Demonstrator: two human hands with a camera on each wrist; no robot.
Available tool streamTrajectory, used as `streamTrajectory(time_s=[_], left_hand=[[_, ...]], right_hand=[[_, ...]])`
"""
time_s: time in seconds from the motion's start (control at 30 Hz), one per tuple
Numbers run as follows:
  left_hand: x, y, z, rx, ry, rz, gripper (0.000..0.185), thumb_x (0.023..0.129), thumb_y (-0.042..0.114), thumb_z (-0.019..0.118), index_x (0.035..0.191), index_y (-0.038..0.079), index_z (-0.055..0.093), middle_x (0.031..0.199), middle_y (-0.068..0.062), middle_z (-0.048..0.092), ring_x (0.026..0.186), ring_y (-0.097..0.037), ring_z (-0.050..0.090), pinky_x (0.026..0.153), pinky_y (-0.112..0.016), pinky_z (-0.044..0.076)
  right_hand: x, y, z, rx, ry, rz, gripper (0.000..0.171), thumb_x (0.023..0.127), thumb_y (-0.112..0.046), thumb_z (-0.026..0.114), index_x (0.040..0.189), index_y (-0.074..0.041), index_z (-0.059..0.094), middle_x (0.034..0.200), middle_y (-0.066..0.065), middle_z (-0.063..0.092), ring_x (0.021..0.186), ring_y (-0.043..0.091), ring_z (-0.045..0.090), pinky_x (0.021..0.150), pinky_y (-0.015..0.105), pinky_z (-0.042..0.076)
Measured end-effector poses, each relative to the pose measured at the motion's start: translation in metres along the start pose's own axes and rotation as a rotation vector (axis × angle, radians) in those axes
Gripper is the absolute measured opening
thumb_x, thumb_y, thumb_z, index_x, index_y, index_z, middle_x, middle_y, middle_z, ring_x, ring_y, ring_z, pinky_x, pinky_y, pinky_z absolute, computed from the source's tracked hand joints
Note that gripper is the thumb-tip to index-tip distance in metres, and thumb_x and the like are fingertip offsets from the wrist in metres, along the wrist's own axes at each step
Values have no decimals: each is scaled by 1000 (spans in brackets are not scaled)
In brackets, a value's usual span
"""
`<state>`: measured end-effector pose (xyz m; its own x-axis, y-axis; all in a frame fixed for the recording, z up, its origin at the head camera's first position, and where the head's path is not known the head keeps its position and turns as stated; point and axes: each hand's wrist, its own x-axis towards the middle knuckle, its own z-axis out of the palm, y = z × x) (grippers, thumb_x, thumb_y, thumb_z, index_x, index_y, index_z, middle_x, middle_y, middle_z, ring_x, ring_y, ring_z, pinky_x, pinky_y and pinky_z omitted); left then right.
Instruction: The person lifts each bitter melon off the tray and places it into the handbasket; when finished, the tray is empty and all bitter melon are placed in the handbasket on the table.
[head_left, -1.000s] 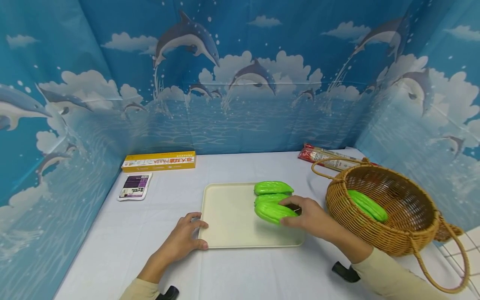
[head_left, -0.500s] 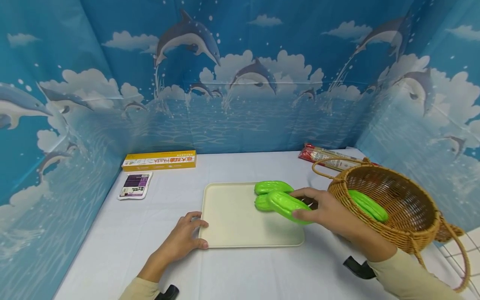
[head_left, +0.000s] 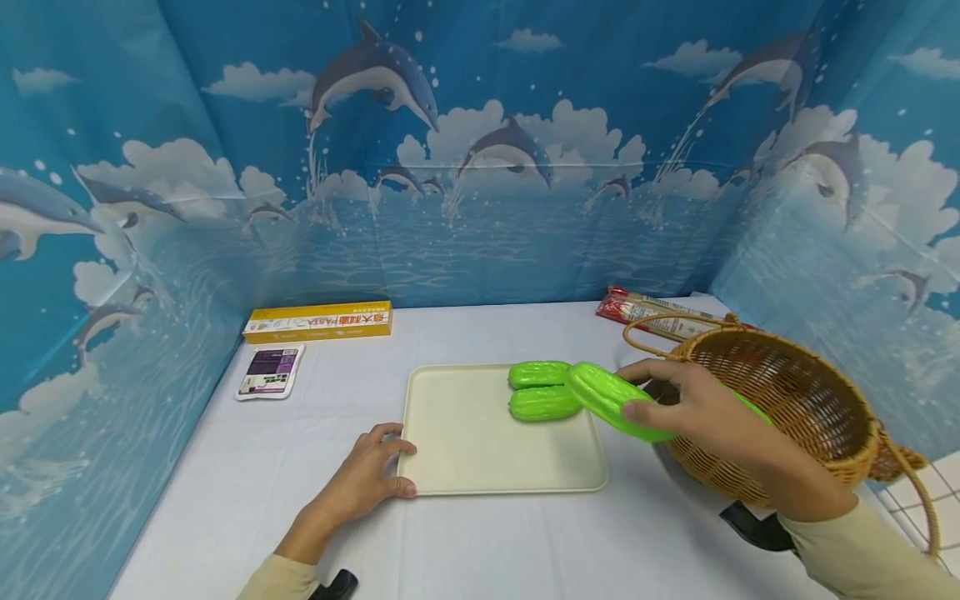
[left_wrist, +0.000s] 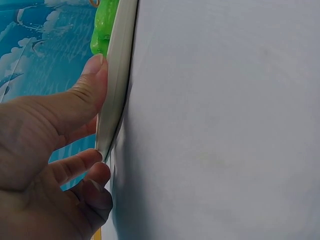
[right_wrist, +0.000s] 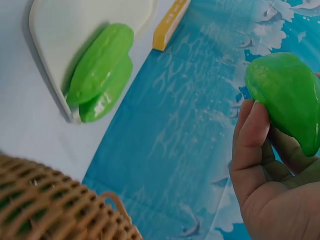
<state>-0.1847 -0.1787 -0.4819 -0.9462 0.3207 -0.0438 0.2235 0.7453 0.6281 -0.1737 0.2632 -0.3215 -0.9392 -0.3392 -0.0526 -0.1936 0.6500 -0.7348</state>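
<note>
A yellow pasta box (head_left: 317,322) lies at the back of a white table (head_left: 480,542), a purple-labelled packet (head_left: 270,372) just before it. A red-ended packet (head_left: 637,312) sits at the far right. Dolphin-printed sheeting (head_left: 480,167) walls the scene.

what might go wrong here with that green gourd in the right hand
1. The right hand grips the green gourd by one end only, in mid-air between tray and wicker basket; it may slip and fall on the table.
2. Its free end hangs close to the two gourds on the tray and might nudge them.
3. The left hand only pinches the tray's edge, so a bump may shift it.
</note>
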Motion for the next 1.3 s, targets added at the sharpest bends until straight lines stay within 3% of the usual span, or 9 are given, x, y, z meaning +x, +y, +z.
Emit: streamTrajectory(time_s=[0.33,0.57,0.77,0.93,1.03,1.07,1.17,1.27,1.3], left_hand=[[-1,1,-1,5,-8,-6,54,70,30,90,118,12,73,151,-13,47,135,-41,44,108,-59,41],[-1,0,0,0,-2,-3,53,70,30,91,117,12,73,150,-13,47,134,-41,45,107,-59,41],[-1,-1,1,-11,-4,4,53,70,29,91,117,12,73,150,-13,47,135,-41,44,107,-59,41],[-1,-1,1,-7,-5,7,54,70,30,90,117,12,73,150,-13,47,135,-41,44,108,-59,41],[-1,-1,1,-16,-6,8,54,71,30,90,118,12,72,151,-13,47,136,-42,43,109,-60,40],[-1,-1,1,-18,-7,7,54,71,31,90,118,12,72,151,-13,47,137,-42,42,109,-60,39],[-1,0,1,-22,-7,7,54,71,31,90,118,11,72,150,-13,47,137,-42,42,109,-60,39],[-1,0,0,-14,-6,4,54,70,31,91,117,11,72,150,-13,47,136,-42,43,109,-59,40],[-1,0,0,-13,-5,5,54,70,31,91,117,11,72,150,-13,48,136,-42,43,109,-59,40]], right_hand=[[-12,7,-31,-118,70,-42,52,101,-27,65,150,-18,50,129,11,59,95,16,56,67,30,51],[-19,13,-51,-137,108,-9,54,102,-28,63,152,-16,46,124,9,57,92,13,58,66,30,52],[-24,23,-69,-135,81,32,57,105,-30,58,158,-23,37,142,13,54,104,0,57,71,28,53],[-24,31,-82,-111,101,57,58,107,-29,55,159,-16,33,139,21,55,100,-2,59,69,29,55],[-24,34,-88,-147,115,65,61,106,-30,57,159,-14,32,143,25,52,114,17,62,70,26,54],[-24,35,-90,-158,116,70,62,105,-31,57,160,-15,32,144,26,51,116,15,61,71,26,54],[-24,38,-95,-192,103,77,65,105,-32,58,161,-16,29,148,29,46,127,37,54,74,29,54],[-23,43,-100,-206,83,76,67,105,-31,58,162,-18,25,144,29,49,119,29,60,72,37,55],[-23,45,-102,-209,74,77,68,105,-31,58,163,-17,24,143,29,50,119,38,59,71,39,55]])
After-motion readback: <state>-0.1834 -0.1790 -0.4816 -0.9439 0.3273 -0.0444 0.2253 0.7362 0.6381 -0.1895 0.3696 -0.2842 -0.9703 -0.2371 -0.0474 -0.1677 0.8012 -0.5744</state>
